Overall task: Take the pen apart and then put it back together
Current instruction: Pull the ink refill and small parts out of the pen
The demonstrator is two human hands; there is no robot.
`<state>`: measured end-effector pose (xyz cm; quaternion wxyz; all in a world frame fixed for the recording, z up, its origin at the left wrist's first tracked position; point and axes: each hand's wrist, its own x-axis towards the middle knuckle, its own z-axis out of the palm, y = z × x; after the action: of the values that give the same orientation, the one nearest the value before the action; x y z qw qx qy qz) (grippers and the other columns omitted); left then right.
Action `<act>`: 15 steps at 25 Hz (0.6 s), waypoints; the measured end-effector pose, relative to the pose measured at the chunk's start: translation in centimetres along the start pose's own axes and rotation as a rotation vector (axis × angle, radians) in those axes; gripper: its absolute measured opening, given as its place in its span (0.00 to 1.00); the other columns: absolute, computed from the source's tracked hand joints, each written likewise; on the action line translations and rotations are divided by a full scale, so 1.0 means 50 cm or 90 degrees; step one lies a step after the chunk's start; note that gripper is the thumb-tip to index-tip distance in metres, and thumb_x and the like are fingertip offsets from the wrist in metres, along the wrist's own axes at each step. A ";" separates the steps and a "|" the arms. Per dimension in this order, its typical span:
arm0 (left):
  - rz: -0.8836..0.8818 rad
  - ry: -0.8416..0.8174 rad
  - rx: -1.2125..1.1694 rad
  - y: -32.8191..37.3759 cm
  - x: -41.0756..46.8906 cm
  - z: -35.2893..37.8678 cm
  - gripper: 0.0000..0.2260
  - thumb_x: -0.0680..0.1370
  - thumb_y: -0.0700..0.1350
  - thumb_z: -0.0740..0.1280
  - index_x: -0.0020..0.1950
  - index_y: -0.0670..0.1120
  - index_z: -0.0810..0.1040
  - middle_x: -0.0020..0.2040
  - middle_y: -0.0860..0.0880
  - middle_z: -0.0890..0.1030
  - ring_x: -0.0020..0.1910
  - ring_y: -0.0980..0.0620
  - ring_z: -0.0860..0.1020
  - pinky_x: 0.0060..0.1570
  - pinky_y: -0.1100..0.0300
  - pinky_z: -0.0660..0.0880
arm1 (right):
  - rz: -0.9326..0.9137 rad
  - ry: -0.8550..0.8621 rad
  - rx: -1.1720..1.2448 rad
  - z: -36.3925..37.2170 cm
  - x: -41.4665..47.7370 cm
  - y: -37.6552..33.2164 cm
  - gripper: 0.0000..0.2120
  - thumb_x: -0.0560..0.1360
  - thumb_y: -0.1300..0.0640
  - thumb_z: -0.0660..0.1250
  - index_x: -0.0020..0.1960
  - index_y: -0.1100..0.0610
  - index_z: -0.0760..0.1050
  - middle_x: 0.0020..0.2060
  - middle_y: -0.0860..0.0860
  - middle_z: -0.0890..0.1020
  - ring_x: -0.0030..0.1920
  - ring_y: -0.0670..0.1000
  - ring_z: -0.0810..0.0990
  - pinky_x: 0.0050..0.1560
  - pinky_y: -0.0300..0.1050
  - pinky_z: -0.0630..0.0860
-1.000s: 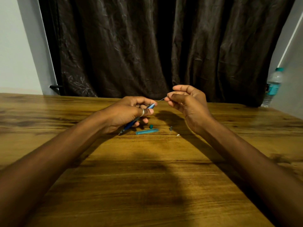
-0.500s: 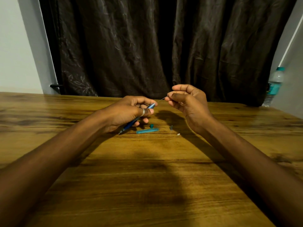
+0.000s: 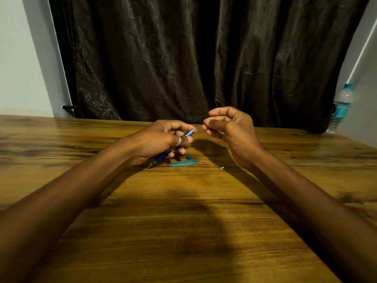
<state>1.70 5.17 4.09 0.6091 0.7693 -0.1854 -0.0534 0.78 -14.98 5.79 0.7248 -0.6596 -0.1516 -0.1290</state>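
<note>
My left hand grips a blue pen barrel, tip pointing down-left toward the table, open end up-right. My right hand pinches a thin wire-like refill that runs from its fingertips to the barrel's open end. On the wooden table below lie a teal tube piece, a small teal cap and a tiny pale part.
A dark curtain hangs behind the table's far edge. A plastic water bottle stands at the far right by the wall. Both forearms reach in from the near corners.
My right hand has drifted slightly right and up with the thin refill. My left hand with the barrel stays almost where it was.
</note>
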 end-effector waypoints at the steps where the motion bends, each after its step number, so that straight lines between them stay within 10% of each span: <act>1: 0.000 0.000 -0.003 0.000 0.000 0.000 0.12 0.77 0.41 0.72 0.58 0.55 0.84 0.40 0.57 0.85 0.37 0.59 0.82 0.27 0.67 0.74 | -0.005 -0.012 -0.014 0.002 -0.002 0.002 0.09 0.74 0.70 0.71 0.52 0.61 0.79 0.39 0.55 0.86 0.40 0.49 0.86 0.40 0.39 0.82; 15: -0.014 0.030 -0.017 -0.004 0.005 0.004 0.12 0.75 0.40 0.74 0.55 0.54 0.81 0.42 0.55 0.87 0.38 0.55 0.85 0.26 0.65 0.75 | -0.230 -0.107 -0.412 0.010 -0.003 0.031 0.08 0.75 0.63 0.70 0.53 0.56 0.84 0.42 0.46 0.87 0.43 0.39 0.85 0.41 0.33 0.77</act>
<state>1.90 4.93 3.90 0.6230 0.7640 -0.1618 -0.0445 1.21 -14.34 4.34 0.4293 -0.8255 -0.2760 -0.2411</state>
